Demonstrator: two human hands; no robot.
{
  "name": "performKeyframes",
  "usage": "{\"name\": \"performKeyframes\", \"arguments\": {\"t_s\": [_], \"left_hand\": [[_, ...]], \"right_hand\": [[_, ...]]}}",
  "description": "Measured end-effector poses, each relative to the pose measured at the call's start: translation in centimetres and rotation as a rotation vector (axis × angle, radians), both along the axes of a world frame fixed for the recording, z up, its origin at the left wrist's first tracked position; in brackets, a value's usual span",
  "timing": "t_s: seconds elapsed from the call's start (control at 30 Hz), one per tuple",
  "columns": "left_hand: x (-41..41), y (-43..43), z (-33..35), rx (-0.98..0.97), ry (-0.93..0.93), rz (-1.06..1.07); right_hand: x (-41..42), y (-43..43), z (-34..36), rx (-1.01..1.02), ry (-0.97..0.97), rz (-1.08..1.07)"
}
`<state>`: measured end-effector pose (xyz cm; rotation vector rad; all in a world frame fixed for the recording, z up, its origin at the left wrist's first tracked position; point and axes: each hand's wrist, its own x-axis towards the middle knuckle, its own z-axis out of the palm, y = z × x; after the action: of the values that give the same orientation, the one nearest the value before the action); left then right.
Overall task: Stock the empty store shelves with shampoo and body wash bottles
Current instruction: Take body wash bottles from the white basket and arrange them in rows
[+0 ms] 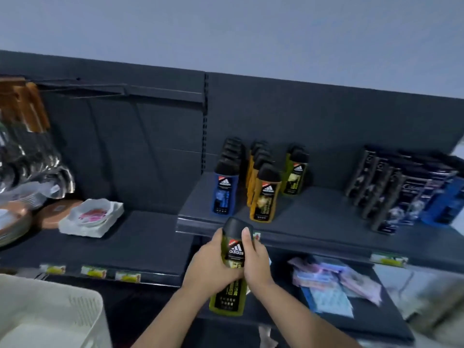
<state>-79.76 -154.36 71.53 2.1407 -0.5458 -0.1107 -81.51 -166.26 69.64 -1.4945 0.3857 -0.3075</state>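
Both hands gripped one green bottle point(236, 251) in front of the shelf point(313, 222) edge, below the stocked rows. The left hand point(209, 262) wrapped its fingers round the bottle's left side at mid-height. The right hand point(254, 262) clasped the right side, thumb lying up along the label toward the black cap. The bottle stood nearly upright, cap on top, its base hanging below both hands and clear of any shelf.

Its dark label showed a white three-stripe logo over the word "adidas", with a small red tab above; the smaller print lower down was too blurred to read.

On the shelf behind stood three rows of black-capped bottles carrying the same logo: a blue row point(224, 192) on the left, an orange row point(263, 197) just beside it, and a short green row point(295, 177) farther right and set back. Well to the right stood dark boxes point(391, 192) whose lettering could not be made out. Green price tags point(388, 259) lined the shelf edges, their print unreadable. A white basket point(50, 310) sat at lower left.
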Motion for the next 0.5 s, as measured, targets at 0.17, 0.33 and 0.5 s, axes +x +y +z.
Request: {"name": "performKeyframes", "arguments": {"t_s": [0.17,0.33,0.5], "left_hand": [[-0.4,-8.9,1.6,-0.071,-0.067,-0.089],[0.5,-17.7,2.9,-0.058,-0.179,-0.088],[3.0,-24.6,2.6,-0.04,-0.241,-0.055]], "right_hand": [[-1.2,-9.4,1.7,-0.023,-0.103,-0.019],[-0.8,-18.7,3.2,-0.114,-0.175,-0.021],[1.3,-25.9,5.4,-0.419,-0.131,-0.065]]}}
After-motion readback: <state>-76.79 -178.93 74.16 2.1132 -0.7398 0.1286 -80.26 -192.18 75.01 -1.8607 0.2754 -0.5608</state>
